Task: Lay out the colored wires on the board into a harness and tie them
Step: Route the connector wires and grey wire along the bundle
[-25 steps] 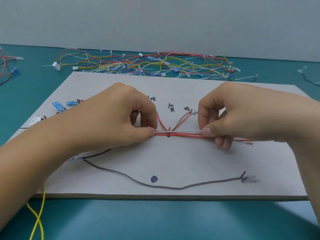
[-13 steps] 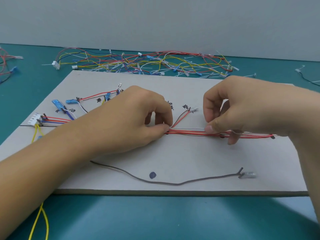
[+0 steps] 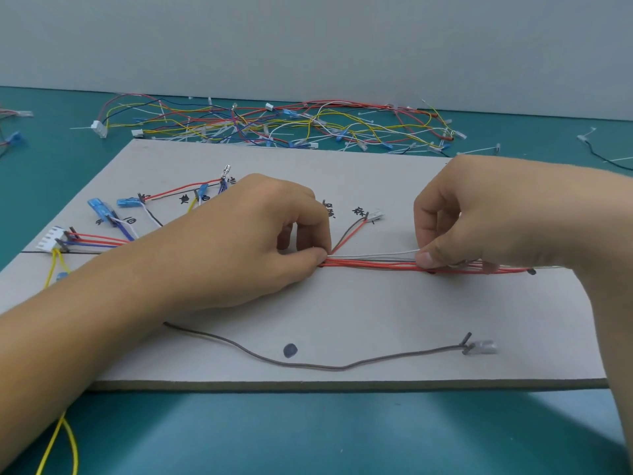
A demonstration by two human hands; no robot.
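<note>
A grey board (image 3: 376,313) lies on the teal table. Across its middle runs a bundle of red, grey and white wires (image 3: 373,262). My left hand (image 3: 239,248) pinches the bundle at its left end between thumb and forefinger. My right hand (image 3: 479,217) pinches it further right, thumb on top. A brown and a red wire branch up to a clear terminal (image 3: 375,214). At the board's left lie a white connector (image 3: 51,238) and blue terminals (image 3: 99,209). A loose brown wire (image 3: 308,363) with a clear terminal curves along the front.
A tangled heap of coloured wires and white cable ties (image 3: 274,126) lies behind the board. Yellow wire (image 3: 65,437) hangs off the front left edge. More wires sit at the far left (image 3: 13,138) and far right (image 3: 596,149) of the table.
Both hands slid right along the bundle, drawing the wires straight. The connectors and wires at the board's left came into sight from under my left arm.
</note>
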